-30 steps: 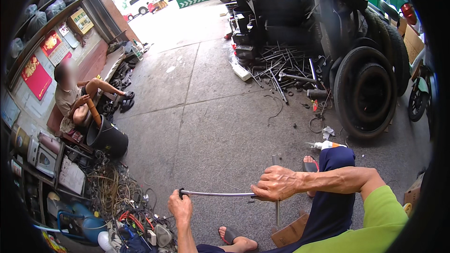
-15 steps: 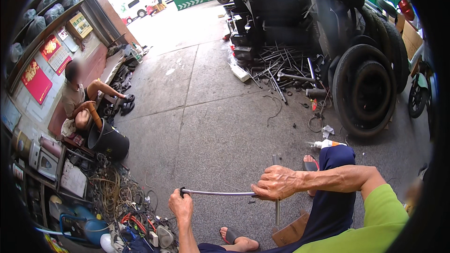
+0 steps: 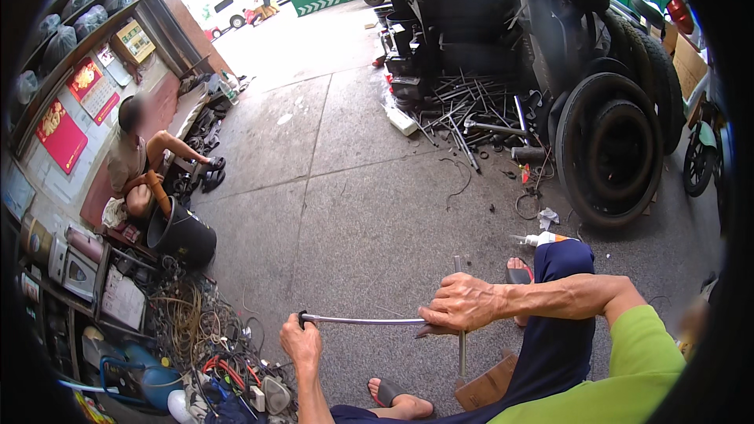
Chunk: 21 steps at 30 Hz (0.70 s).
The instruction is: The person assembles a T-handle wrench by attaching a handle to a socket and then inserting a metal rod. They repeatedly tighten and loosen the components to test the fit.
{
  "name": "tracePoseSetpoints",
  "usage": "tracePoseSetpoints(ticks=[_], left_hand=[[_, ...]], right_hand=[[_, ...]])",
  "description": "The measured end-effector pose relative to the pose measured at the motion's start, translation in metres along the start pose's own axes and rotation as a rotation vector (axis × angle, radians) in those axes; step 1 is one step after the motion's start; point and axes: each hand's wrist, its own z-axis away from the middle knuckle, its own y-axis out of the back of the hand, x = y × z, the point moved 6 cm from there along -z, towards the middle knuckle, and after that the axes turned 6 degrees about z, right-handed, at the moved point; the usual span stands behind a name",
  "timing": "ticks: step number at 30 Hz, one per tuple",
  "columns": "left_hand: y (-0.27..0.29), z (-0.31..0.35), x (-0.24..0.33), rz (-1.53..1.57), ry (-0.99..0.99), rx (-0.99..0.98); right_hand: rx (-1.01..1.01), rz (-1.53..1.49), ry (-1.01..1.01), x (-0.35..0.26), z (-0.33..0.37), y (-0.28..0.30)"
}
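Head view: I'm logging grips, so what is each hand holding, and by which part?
The left hand holds the silver rod by its black end; the right hand grips it at the grey crossbar.

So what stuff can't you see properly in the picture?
All in the head view:
Whether the shiny rod joins the grey bar: the right hand covers it.
Lower part of the black tip: the left hand covers it.
Bottom of the black bucket: its wall hides it.
Part of the white bottle: behind the navy knee.
What the far-off person does: too small.
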Motion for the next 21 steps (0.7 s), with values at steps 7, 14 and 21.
tracePoseSetpoints(ticks=[7,14,21], left_hand=[[0.002,-0.001,-0.006,-0.01,0.02,-0.003],[-0.005,-0.008,-0.014,-0.035,0.053,0.011],[-0.015,-0.01,-0.012,-0.011,0.049,0.001]], right_hand=[[0.053,0.023,-0.003,0.005,-0.006,0.008],[0.231,0.057,-0.11,0.013,-0.017,0.029],[0.142,0.074,-0.158,0.026,-0.019,0.032]])
